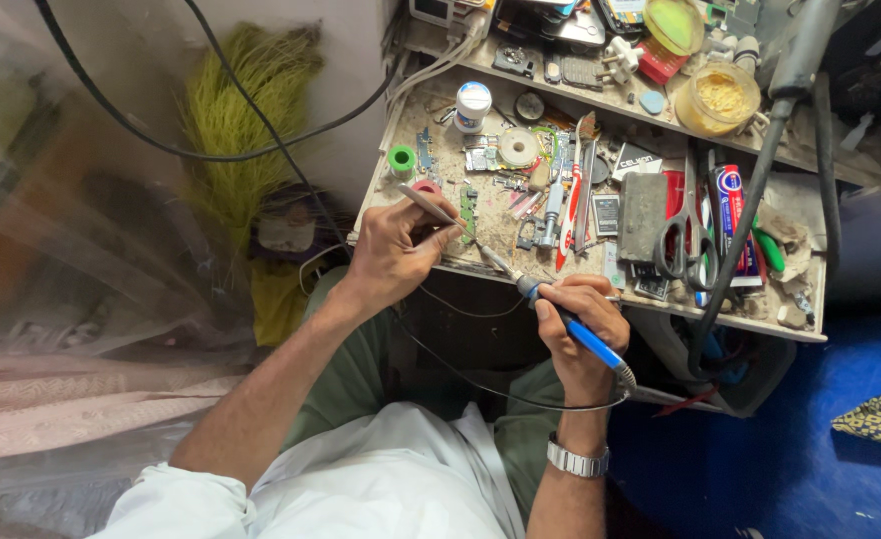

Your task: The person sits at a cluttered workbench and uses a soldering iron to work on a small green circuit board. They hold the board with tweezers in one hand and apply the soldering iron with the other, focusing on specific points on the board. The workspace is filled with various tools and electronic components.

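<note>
A cluttered worktop [650,304] fills the upper middle of the frame, strewn with scissors [682,245], a round yellow tub [722,97] and small phone parts, and the small green circuit board [468,213] being worked on lies near its front edge, left of centre. The right hand [582,329] is closed around a blue-handled soldering iron [560,314] whose tip is pointed up-left toward the board, while the left hand [393,255] is pinched on metal tweezers [429,205] just beside it. The step is judged best done with both wrists braced, the board steadied by the tweezers, the tip touched only briefly, and the trailing cord [480,384] kept off the lap.
</note>
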The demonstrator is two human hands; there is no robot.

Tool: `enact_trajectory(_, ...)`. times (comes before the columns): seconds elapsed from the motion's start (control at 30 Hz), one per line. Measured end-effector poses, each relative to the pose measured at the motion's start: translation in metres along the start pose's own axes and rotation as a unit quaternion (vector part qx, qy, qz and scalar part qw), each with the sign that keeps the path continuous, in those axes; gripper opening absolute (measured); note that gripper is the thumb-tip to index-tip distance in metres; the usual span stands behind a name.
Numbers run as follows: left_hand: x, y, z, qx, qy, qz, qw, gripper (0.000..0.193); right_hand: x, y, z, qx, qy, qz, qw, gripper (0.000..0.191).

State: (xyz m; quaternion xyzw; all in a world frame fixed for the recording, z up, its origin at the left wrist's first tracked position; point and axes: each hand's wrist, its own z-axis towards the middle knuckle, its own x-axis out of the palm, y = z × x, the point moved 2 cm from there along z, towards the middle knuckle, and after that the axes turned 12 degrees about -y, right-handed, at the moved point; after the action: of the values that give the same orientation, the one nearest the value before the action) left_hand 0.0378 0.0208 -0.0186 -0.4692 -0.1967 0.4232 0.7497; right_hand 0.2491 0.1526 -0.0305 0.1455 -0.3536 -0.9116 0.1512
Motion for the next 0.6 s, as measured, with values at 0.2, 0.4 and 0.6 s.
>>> enact_trajectory(0.2, -0.0001, -0.0013, 0.0014, 0.006, 0.009, 0.0, 1.0, 0.009, -0.0004, -0.0017, -0.0004, 0.008, -0.003, -0.005, 1.0, 0.016)
enact_trajectory(0.4, -0.0005, -0.0018, 0.0016, 0.005, 0.011, -0.004, 1.0, 0.011, -0.0004, -0.0028, -0.0019, 0.015, -0.006, 0.0, 1.0, 0.015)
enact_trajectory(0.6, -0.0002, -0.0017, 0.0016, 0.003, 0.01, -0.006, 1.0, 0.011, -0.0015, -0.0039, -0.0024, 0.013, -0.006, -0.002, 1.0, 0.015)
